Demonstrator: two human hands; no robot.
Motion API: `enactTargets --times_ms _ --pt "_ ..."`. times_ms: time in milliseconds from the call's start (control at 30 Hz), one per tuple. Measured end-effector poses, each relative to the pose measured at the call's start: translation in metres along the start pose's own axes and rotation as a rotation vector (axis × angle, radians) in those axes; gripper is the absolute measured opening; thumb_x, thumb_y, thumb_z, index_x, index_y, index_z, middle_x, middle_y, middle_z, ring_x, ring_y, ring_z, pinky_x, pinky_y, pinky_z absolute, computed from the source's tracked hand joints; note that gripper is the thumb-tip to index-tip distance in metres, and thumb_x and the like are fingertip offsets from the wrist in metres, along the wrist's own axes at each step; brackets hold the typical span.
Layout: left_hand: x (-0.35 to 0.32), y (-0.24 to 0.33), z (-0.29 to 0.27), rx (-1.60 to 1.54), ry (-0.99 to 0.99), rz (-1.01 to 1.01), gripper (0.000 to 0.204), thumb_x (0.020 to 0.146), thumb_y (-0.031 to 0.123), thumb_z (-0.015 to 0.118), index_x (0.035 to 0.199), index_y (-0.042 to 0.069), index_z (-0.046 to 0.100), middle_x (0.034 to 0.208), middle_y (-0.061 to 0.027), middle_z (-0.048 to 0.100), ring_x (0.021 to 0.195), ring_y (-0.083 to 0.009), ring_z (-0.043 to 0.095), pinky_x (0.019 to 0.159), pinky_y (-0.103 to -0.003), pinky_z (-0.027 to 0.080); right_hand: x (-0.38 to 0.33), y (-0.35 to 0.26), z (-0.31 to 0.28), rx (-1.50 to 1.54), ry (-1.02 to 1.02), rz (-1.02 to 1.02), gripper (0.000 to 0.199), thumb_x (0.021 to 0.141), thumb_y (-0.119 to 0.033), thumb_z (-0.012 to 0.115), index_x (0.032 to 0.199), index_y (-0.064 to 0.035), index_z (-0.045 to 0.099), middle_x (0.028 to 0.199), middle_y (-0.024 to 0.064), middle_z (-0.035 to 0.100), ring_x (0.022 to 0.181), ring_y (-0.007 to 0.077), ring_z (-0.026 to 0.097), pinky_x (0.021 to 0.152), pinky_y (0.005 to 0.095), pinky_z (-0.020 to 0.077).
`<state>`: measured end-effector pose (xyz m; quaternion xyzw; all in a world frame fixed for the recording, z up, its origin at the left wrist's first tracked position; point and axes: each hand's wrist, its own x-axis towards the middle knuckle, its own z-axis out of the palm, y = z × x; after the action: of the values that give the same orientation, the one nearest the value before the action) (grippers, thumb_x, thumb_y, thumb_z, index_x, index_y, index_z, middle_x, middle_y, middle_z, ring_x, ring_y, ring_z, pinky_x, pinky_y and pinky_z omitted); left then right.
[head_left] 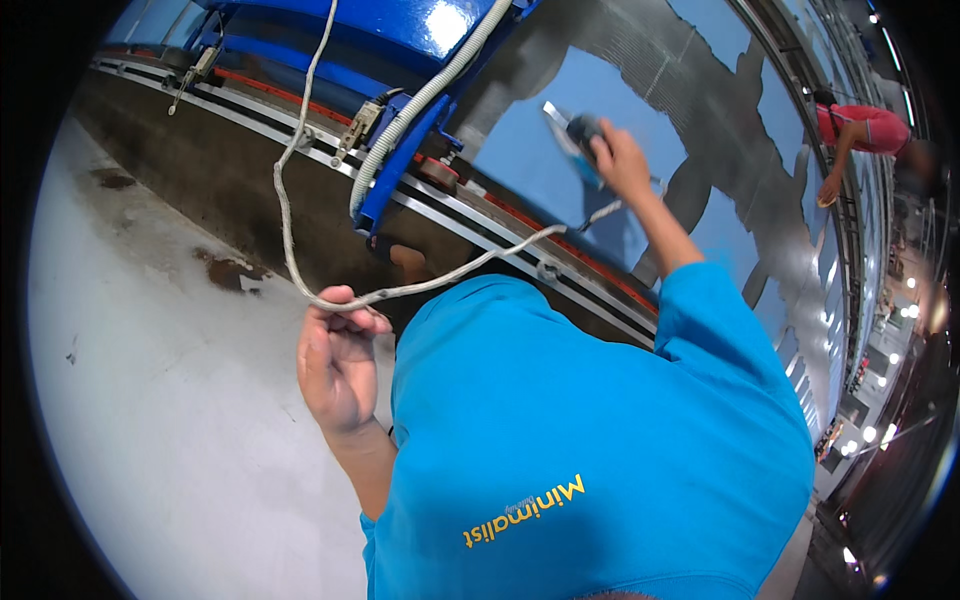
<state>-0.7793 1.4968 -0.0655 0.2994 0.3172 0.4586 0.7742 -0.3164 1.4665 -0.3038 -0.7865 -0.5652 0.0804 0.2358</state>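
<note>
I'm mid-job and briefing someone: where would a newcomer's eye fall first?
Probably first, the glossy blue machine at the top, left of centre. Next, the pale cord sagging to the left hand, left of centre. Then the dark hand tool in the right hand, over a light-blue sheet upper right of centre.

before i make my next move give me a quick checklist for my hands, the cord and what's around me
1. Right hand on the tool: ok, gripping its dark handle.
2. Left hand on the cord: ok, holding it at the loop's low point; how firmly, cannot tell.
3. Cord clear of the table's edge: not ok, it passes across it in this view.
4. Blue sheet flat at every edge: cannot tell.
5. Other person apart from the tool: ok, well off to the right.
6. Floor free of stains: not ok, brown patches at left.
</note>
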Motion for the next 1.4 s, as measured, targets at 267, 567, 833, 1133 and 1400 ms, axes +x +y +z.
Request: enactTargets --times_ms 267,567,833,1133,1400 --pt "0.055 0.059 -0.045 0.082 -0.051 -0.057 0.044 0.105 0.035 0.043 0.131 0.001 0.051 0.101 -0.0074 0.059 0.094 -0.0193 0.053 0.089 -0.036 0.042 -0.049 -0.1 -0.007 0.264 -0.172 0.131 0.038 0.089 -0.023 0.069 0.125 -0.0108 0.064 0.091 0.0176 0.065 0.083 0.0343 0.064 0.074 0.041 0.0504" --pt "0.08 0.078 -0.035 0.109 -0.009 -0.055 0.042 0.104 0.036 0.045 0.128 0.003 0.051 0.101 -0.009 0.059 0.094 -0.0209 0.053 0.089 -0.038 0.041 0.079 -0.099 -0.003 0.224 -0.018 0.108 0.038 0.086 -0.021 0.073 0.121 -0.0097 0.067 0.09 0.0177 0.067 0.083 0.033 0.066 0.076 0.0404 0.052" --pt "0.101 0.07 0.002 0.283 0.014 0.005 0.051 0.101 0.043 0.048 0.129 0.0 0.05 0.104 -0.0107 0.058 0.095 -0.0216 0.053 0.088 -0.04 0.04 0.212 -0.055 0.033 0.134 0.081 0.108 0.039 0.087 -0.027 0.071 0.122 -0.0097 0.068 0.084 0.0181 0.065 0.08 0.0343 0.066 0.073 0.0438 0.0504" --pt "0.159 0.065 0.015 0.237 -0.016 0.083 0.041 0.104 0.034 0.042 0.129 0.002 0.051 0.106 -0.0085 0.055 0.096 -0.021 0.05 0.088 -0.038 0.037 0.167 -0.075 0.052 -0.089 0.124 0.143 0.031 0.092 -0.028 0.064 0.12 -0.0152 0.064 0.084 0.0151 0.061 0.077 0.036 0.063 0.063 0.0473 0.0498" --pt "0.197 0.097 -0.015 0.176 0.039 0.129 0.035 0.106 0.029 0.042 0.126 0.003 0.054 0.104 -0.0073 0.057 0.093 -0.0198 0.05 0.089 -0.037 0.038 0.072 -0.168 0.058 0.206 -0.195 -0.095 0.037 0.088 -0.02 0.07 0.124 -0.0121 0.065 0.083 0.0112 0.06 0.079 0.0322 0.062 0.064 0.0435 0.05"
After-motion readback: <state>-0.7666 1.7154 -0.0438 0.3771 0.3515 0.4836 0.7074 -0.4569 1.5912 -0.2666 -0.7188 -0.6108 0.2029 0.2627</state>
